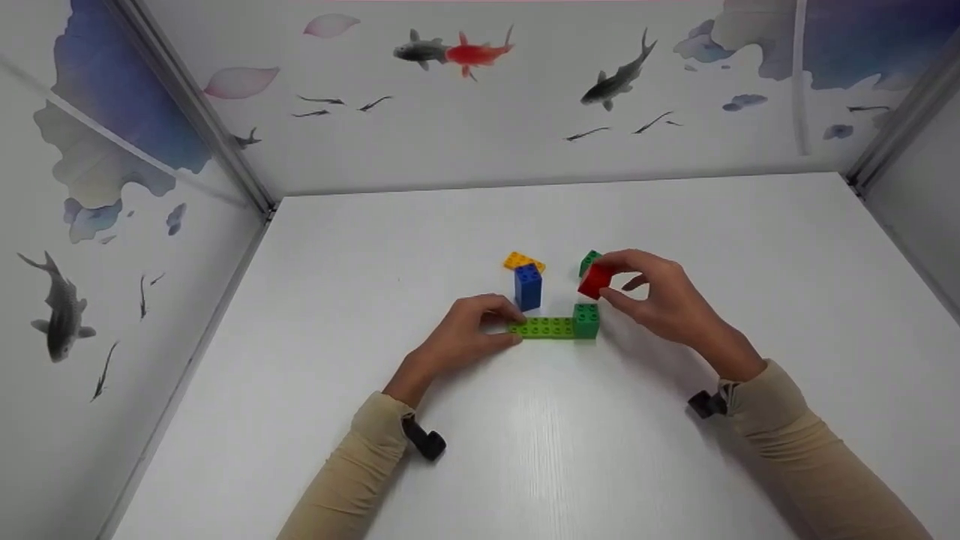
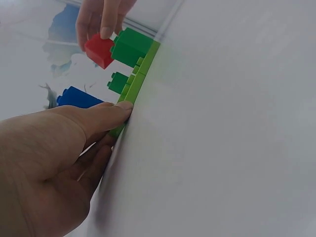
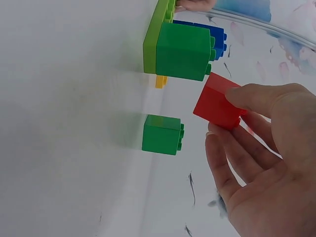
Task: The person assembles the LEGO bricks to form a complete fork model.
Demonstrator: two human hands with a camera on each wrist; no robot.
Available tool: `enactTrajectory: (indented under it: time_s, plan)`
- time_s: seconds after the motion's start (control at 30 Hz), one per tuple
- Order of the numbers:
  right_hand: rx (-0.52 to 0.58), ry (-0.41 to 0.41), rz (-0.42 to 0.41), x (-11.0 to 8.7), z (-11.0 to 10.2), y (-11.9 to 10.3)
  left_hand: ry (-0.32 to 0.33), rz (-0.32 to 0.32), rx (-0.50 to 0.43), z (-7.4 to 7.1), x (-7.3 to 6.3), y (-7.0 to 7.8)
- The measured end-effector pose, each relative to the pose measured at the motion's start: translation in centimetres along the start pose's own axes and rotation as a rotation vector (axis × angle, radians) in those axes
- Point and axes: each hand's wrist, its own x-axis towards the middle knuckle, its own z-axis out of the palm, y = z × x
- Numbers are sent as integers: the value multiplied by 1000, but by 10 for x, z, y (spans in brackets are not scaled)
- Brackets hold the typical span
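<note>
My left hand pinches the left end of a long lime-green building plate that lies on the table. A green block stands on the plate's right end. Between thumb and fingers, my right hand holds a red block, tilted, above and behind that green block. In the right wrist view the red block is close to the green block's studded top. Just behind the plate, near my left fingers, a tall blue block stands upright.
A flat yellow plate lies behind the blue block. Another green block sits behind the red one, partly hidden by my right hand. White panels printed with fish border the table at the back and sides.
</note>
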Motion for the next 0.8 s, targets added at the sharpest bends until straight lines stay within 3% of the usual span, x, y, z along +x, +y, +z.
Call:
enactTrajectory:
  time_s: [0.43,0.8]
  plan:
    - [-3,61,-62,2,5,-17,-1,8,-20,0,-1,2]
    - [35,30,-97,6,13,-28,-5,21,-18,0,-1,1]
